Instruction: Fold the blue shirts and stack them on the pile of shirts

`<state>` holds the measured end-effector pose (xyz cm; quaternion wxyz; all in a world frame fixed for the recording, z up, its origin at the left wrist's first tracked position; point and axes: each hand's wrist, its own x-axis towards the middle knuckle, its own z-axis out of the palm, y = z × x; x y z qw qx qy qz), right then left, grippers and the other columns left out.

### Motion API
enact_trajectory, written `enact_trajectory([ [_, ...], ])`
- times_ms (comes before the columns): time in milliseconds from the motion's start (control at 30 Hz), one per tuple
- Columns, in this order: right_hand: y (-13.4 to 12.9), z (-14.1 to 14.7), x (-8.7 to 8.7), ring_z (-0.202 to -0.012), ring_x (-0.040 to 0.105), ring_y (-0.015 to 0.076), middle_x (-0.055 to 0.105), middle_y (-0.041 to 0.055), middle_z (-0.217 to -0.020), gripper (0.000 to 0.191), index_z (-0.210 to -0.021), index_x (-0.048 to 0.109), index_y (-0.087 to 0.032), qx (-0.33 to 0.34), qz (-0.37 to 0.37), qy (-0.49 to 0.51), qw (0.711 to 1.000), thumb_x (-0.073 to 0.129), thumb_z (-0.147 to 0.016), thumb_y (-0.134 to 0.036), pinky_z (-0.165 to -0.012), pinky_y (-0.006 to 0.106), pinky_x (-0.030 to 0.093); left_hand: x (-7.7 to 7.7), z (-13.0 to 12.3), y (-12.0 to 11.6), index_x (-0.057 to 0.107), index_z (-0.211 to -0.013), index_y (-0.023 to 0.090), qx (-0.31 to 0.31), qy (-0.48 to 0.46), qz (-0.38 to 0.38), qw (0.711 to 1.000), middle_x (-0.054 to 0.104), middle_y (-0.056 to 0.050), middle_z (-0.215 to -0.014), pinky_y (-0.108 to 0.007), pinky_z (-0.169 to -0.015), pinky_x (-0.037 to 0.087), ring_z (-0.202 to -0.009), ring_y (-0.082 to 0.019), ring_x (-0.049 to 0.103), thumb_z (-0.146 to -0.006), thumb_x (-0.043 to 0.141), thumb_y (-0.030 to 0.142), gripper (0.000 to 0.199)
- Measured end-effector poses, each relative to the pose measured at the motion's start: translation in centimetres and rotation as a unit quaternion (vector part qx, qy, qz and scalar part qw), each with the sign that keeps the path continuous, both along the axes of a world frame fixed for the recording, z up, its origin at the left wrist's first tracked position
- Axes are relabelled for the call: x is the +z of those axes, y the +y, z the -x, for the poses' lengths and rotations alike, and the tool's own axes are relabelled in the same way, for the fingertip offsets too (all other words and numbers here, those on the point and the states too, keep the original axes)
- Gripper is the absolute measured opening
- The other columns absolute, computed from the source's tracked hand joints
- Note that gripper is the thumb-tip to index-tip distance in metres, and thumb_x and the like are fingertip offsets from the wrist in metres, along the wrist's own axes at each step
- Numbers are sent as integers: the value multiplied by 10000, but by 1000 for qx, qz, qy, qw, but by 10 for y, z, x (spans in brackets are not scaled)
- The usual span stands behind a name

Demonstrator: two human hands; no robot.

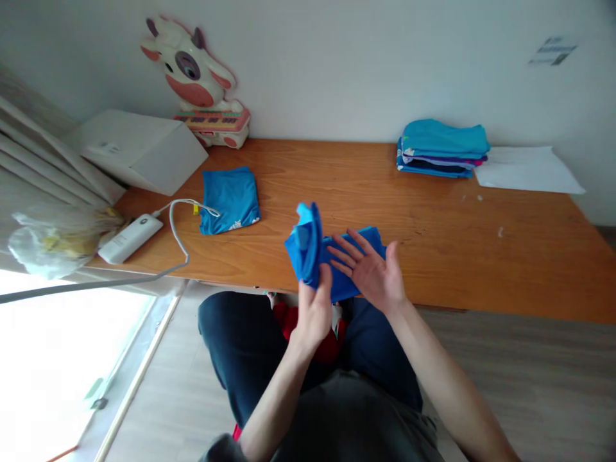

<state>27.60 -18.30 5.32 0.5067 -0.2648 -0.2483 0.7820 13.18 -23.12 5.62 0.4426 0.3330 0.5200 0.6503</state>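
A blue cloth (pixel 312 247) lies at the near edge of the wooden table (pixel 433 218), partly folded. My left hand (pixel 314 311) grips its left part and lifts that flap upright. My right hand (pixel 369 268) is flat, palm up with fingers spread, resting on the cloth's right part. A second blue cloth (pixel 230 199), folded into a square, lies farther left on the table.
A stack of folded blue and purple cloths (pixel 440 149) sits at the back right beside a sheet of white paper (pixel 527 169). At the left stand a white box (pixel 139 151), a cow-shaped toy (pixel 199 80), a white power bank with cable (pixel 129 237) and a plastic bag (pixel 48 240).
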Motion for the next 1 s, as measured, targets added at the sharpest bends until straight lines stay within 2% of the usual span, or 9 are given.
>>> enact_trajectory([
  [67,13,-27,-2,-1516,669,354,768,82,-1546,750,-1479,761,-321,14,-1,-99,995,607,-1019,-894,-1331,609,474,-10,-30,10,639,-1643,279,-132,115,-67,982,546,-140,-1781,-729,-1468,134,-1779,-465,250,-1051,831,484,655],
  [133,25,-52,-9,-1512,669,358,799,63,-1489,586,-1413,790,-320,15,-30,-243,969,833,-965,-695,-1360,592,448,-20,-52,13,531,-1731,291,-224,259,-110,933,359,-130,-1897,-763,-1457,19,-1807,-445,82,-1045,827,391,754],
  [267,42,-83,-28,-1582,605,357,709,40,-1632,657,-1523,719,-349,-11,-169,-473,865,913,-899,-417,-1414,605,367,-30,-61,-4,346,-1810,236,-318,455,-93,826,276,-135,-1927,-749,-1462,144,-1813,-372,100,-1088,710,291,810],
  [400,50,-92,-38,-1468,704,348,743,69,-1585,544,-1552,695,-322,-27,-253,-550,796,744,-1014,-384,-1326,577,498,-30,-41,-28,479,-1735,294,-287,496,-75,816,440,-73,-1863,-714,-1466,223,-1797,-335,234,-1114,654,247,647],
  [533,55,-96,-41,-1295,793,386,822,125,-1423,468,-1505,723,-263,-49,-277,-656,700,676,-1046,-342,-1167,553,610,-35,-24,-35,478,-1737,270,-246,535,-42,807,403,-74,-1883,-697,-1465,252,-1803,-358,202,-1129,695,358,651],
  [700,51,-101,-37,-1158,826,407,855,163,-1283,419,-1489,719,-244,-35,-258,-773,579,619,-1116,-405,-993,498,643,-42,-26,-23,492,-1739,236,-214,586,-20,782,436,-125,-1861,-717,-1449,277,-1788,-402,237,-1148,653,544,686],
  [833,42,-111,-30,-1245,766,443,804,228,-1325,449,-1352,748,-196,-31,-253,-834,489,632,-1117,-561,-1039,536,602,-39,-50,5,541,-1710,202,-200,600,-27,774,474,-133,-1839,-679,-1458,277,-1783,-396,269,-1169,590,559,649],
  [900,38,-116,-27,-1240,754,457,792,252,-1294,474,-1277,747,-181,-14,-235,-855,462,617,-1116,-607,-1032,547,587,-39,-65,19,532,-1722,194,-196,609,-34,768,461,-116,-1850,-653,-1468,265,-1787,-379,266,-1197,525,494,604],
  [1000,34,-122,-26,-1137,780,429,805,235,-1202,421,-1184,728,-203,18,-202,-858,473,541,-1145,-579,-946,501,583,-45,-82,33,491,-1759,176,-198,634,-39,747,417,-115,-1874,-673,-1462,255,-1785,-405,260,-1205,475,458,622],
])
